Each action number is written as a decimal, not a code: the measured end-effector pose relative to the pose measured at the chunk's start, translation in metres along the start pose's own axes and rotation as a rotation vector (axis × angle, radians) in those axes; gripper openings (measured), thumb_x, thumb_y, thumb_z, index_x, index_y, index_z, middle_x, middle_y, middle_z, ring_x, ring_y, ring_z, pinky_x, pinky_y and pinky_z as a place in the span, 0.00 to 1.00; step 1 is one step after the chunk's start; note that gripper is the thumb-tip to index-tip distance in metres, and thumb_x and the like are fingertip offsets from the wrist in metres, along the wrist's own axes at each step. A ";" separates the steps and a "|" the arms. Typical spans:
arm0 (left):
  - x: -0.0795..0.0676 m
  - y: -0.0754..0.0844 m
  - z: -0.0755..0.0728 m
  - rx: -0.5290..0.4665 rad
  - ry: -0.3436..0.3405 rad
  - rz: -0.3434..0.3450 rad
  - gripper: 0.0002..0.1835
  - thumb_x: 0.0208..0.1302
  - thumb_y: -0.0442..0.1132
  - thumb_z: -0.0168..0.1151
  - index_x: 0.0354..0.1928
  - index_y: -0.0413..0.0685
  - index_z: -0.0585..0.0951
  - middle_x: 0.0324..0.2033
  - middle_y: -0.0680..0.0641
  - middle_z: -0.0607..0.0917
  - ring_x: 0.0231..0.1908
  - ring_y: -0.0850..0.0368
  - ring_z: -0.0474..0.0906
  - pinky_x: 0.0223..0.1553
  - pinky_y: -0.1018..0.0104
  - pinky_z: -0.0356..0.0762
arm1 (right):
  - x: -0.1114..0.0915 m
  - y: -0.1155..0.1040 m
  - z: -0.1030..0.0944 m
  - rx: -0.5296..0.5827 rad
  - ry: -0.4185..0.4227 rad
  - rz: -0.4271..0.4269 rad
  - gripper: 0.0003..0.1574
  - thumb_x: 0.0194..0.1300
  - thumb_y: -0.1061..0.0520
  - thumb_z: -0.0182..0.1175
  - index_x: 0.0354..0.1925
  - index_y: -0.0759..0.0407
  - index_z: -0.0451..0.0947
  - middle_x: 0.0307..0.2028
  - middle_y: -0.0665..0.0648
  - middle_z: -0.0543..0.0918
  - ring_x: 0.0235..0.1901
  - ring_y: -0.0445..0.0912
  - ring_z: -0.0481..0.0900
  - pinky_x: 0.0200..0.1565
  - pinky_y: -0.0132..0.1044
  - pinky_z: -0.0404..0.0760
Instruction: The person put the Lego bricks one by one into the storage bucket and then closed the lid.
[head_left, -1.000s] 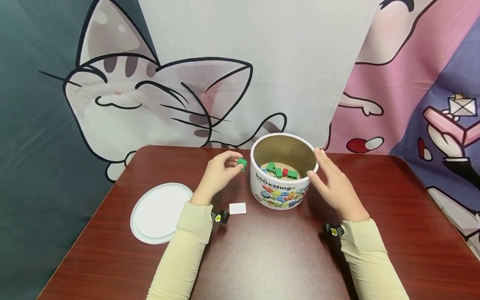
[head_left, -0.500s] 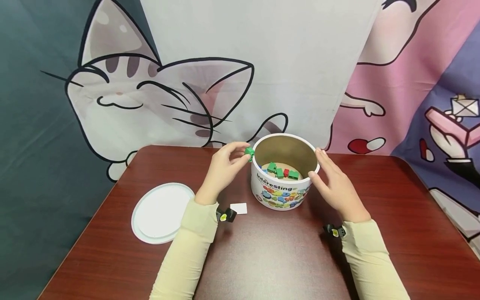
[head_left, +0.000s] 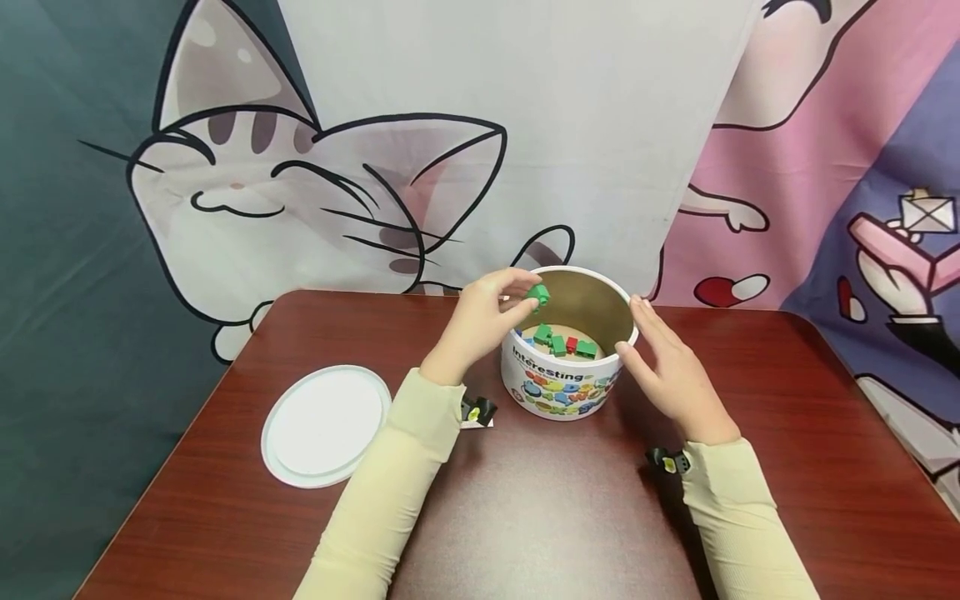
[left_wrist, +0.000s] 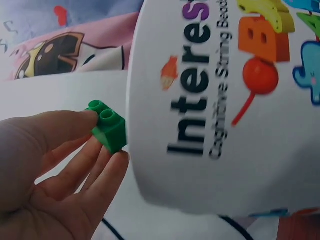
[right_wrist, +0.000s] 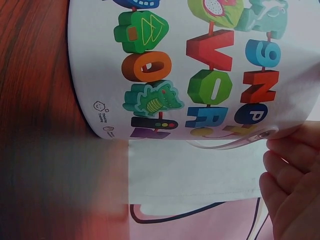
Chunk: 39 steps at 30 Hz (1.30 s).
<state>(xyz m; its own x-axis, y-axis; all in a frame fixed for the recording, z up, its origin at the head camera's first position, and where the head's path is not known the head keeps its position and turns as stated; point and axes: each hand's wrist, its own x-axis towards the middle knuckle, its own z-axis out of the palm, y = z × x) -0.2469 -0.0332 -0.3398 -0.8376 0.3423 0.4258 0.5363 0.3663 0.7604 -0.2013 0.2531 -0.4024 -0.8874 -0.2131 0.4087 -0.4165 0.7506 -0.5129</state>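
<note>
A green toy building block is pinched between the thumb and fingers of my left hand, above the left side of a round white bucket's opening. Two round studs top the block in the left wrist view. Printed letters and colourful toy pictures cover the bucket's outside. On its floor lie several green blocks, a red block and a bit of blue. My right hand rests against the right rim, its fingers fairly straight; the right wrist view shows those fingers beside the bucket's wall.
A round white lid lies flat on the brown table, left of the bucket. Partly hidden behind the left wrist's camera is a small white card. A cartoon-printed cloth hangs behind the table's far edge.
My left hand has moved right, carrying the green block from beside the bucket to over its opening. The right hand has stayed at the rim.
</note>
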 end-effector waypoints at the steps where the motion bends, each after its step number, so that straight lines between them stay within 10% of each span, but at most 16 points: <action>1: 0.001 0.001 0.002 0.014 -0.025 -0.002 0.15 0.67 0.32 0.67 0.55 0.40 0.83 0.48 0.43 0.87 0.50 0.53 0.84 0.52 0.73 0.79 | 0.000 0.000 0.000 0.000 -0.001 0.000 0.44 0.74 0.45 0.58 0.78 0.56 0.56 0.77 0.58 0.58 0.78 0.51 0.52 0.73 0.57 0.57; 10: 0.015 0.006 0.023 0.196 -0.226 0.005 0.16 0.71 0.36 0.64 0.58 0.42 0.81 0.51 0.47 0.86 0.52 0.56 0.82 0.55 0.71 0.77 | 0.000 0.001 0.000 0.010 0.003 -0.006 0.43 0.74 0.46 0.59 0.78 0.57 0.56 0.77 0.59 0.59 0.78 0.51 0.52 0.73 0.55 0.56; 17: 0.019 0.007 0.033 0.222 -0.257 0.069 0.17 0.71 0.36 0.63 0.59 0.42 0.80 0.54 0.46 0.85 0.55 0.56 0.81 0.58 0.71 0.74 | 0.001 0.000 0.001 0.012 0.000 -0.002 0.43 0.74 0.44 0.58 0.78 0.58 0.57 0.77 0.59 0.59 0.77 0.53 0.53 0.73 0.57 0.57; 39: -0.021 -0.004 -0.004 0.166 -0.030 0.139 0.10 0.71 0.34 0.62 0.50 0.42 0.85 0.44 0.48 0.88 0.42 0.58 0.83 0.46 0.69 0.80 | 0.001 0.001 0.001 0.011 0.010 -0.010 0.43 0.74 0.46 0.59 0.78 0.57 0.57 0.77 0.59 0.60 0.77 0.51 0.53 0.74 0.54 0.56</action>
<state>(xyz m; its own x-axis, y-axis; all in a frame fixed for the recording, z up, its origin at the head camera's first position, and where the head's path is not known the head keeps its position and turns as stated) -0.2317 -0.0453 -0.3504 -0.7520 0.4243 0.5044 0.6585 0.4500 0.6032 -0.2028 0.2531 -0.4036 -0.8811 -0.2146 0.4215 -0.4278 0.7417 -0.5165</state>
